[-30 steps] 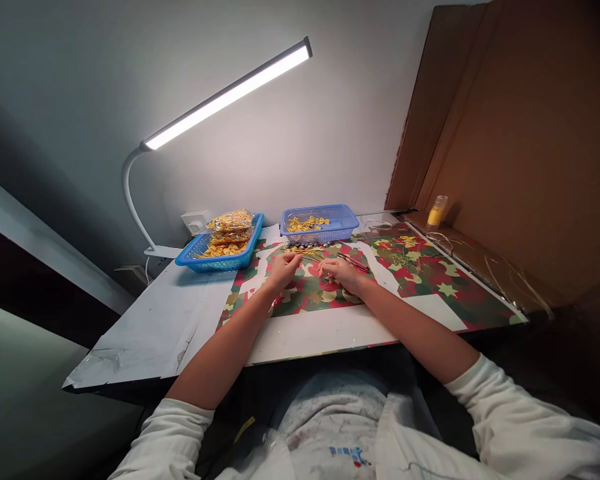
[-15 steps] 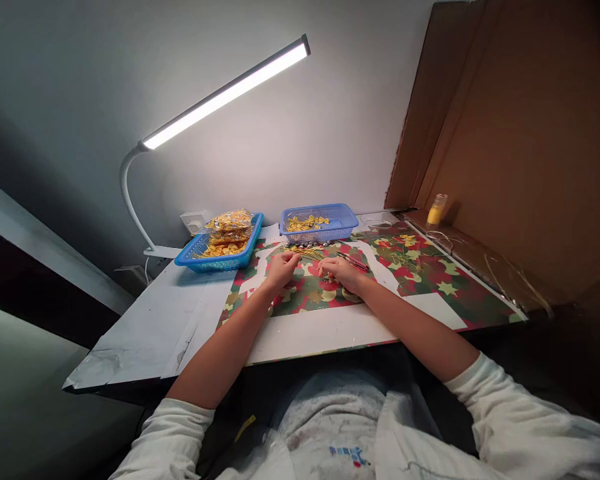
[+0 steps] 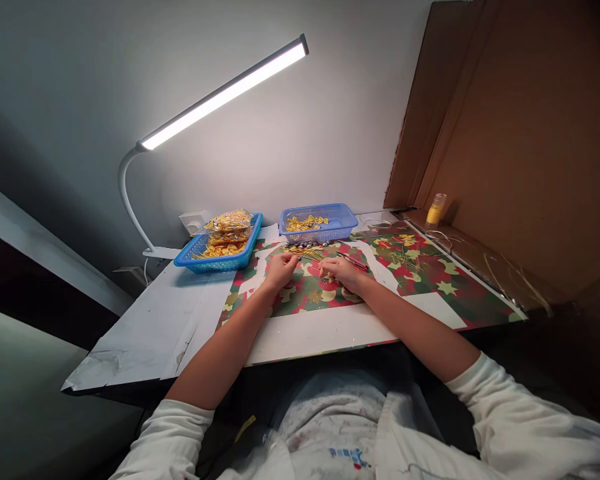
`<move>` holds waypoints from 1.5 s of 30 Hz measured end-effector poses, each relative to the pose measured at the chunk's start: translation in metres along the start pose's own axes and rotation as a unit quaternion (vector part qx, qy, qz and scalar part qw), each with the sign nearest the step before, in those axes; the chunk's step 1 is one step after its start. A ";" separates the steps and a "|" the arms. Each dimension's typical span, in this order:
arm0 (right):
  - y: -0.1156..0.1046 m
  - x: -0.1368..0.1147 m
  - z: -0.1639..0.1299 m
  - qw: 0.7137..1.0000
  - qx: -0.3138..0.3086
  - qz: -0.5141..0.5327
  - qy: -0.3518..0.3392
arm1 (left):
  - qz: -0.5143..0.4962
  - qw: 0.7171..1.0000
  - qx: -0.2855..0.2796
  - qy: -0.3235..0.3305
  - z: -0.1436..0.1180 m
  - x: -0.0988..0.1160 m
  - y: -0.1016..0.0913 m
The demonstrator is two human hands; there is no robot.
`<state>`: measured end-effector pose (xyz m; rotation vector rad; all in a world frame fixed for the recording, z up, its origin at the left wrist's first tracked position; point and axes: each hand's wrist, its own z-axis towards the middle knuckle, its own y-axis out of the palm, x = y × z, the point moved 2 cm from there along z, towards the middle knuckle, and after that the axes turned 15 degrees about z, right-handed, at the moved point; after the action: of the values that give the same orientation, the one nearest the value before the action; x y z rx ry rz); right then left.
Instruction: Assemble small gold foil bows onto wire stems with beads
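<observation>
My left hand [image 3: 281,270] is closed in a pinch above the patterned table covering, and whatever it pinches is too small to make out. A short way to its right, my right hand [image 3: 341,272] has its fingers curled and pressed together; what they hold, if anything, cannot be seen. Just beyond both hands lies a row of thin gold-coloured strands [image 3: 310,254], with several small shiny round pieces [image 3: 316,245] behind them. Beside my right hand rests a red-handled tool [image 3: 354,261], partly covered by the hand.
A blue basket [image 3: 215,266] holds yellow bow-shaped pieces and a filled plastic bag. Behind my hands, a second basket [image 3: 344,232] holds more yellow bows [image 3: 305,223]. A lit lamp [image 3: 225,97] reaches overhead. At right are yellow scraps [image 3: 407,241], a small bottle [image 3: 435,209] and cardboard [image 3: 520,147].
Both hands stay almost in place. My left hand has shifted very slightly left and turned a little; the right fingers have barely moved. The objects on the table are unchanged.
</observation>
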<state>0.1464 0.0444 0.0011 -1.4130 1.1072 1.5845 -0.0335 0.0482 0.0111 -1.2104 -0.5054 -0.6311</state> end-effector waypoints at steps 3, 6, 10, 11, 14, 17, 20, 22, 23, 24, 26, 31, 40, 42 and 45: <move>-0.001 -0.001 0.000 1.000 0.007 -0.002 0.006 | 0.030 0.999 0.006 0.011 0.000 0.000 -0.001; -0.002 -0.001 0.001 1.000 0.013 -0.007 0.005 | 0.058 0.998 0.014 0.016 0.000 -0.002 -0.002; -0.003 -0.002 0.001 1.000 0.016 -0.008 -0.016 | 0.078 0.996 0.016 0.033 0.001 -0.003 -0.001; -0.004 -0.002 0.001 1.000 0.016 -0.009 -0.019 | 0.081 0.996 0.016 0.037 0.001 -0.003 -0.001; -0.004 -0.004 -0.001 1.000 0.013 -0.011 -0.019 | 0.091 0.995 0.016 0.041 0.001 -0.002 -0.001; -0.004 -0.005 -0.002 1.000 0.010 -0.009 -0.025 | 0.101 0.994 0.013 0.045 0.001 0.000 -0.001; -0.004 -0.004 -0.001 0.999 0.001 -0.012 -0.040 | 0.109 0.993 0.018 0.048 0.001 0.002 -0.001; -0.004 -0.003 0.000 0.998 -0.006 -0.023 -0.054 | 0.113 0.992 0.021 0.050 0.001 0.003 -0.001; -0.004 -0.003 0.000 0.997 -0.007 -0.036 -0.066 | 0.115 0.992 0.021 0.052 0.001 0.003 0.000; -0.005 -0.004 0.000 0.995 -0.004 -0.057 -0.086 | 0.118 0.991 0.021 0.052 0.001 0.002 0.000; -0.009 -0.008 -0.003 0.978 0.014 -0.136 -0.160 | 0.131 0.990 0.016 0.048 0.001 -0.001 -0.001; -0.016 -0.023 -0.015 0.861 0.053 -0.375 -0.340 | 0.163 0.984 0.039 0.066 -0.002 0.002 -0.009; -0.009 -0.027 -0.022 0.807 0.006 -0.434 -0.400 | -0.010 0.973 -0.117 0.201 -0.025 0.043 0.008; -0.009 -0.026 -0.022 0.807 0.007 -0.430 -0.404 | -0.030 0.973 -0.150 0.171 -0.026 0.041 0.013; -0.009 -0.026 -0.022 0.810 0.010 -0.415 -0.413 | -0.059 0.980 -0.128 0.142 -0.024 0.036 0.013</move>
<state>0.1665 0.0275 0.0247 -0.8041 -0.0519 1.2532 0.0028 0.0221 0.0192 -1.3106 -0.2610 -0.9759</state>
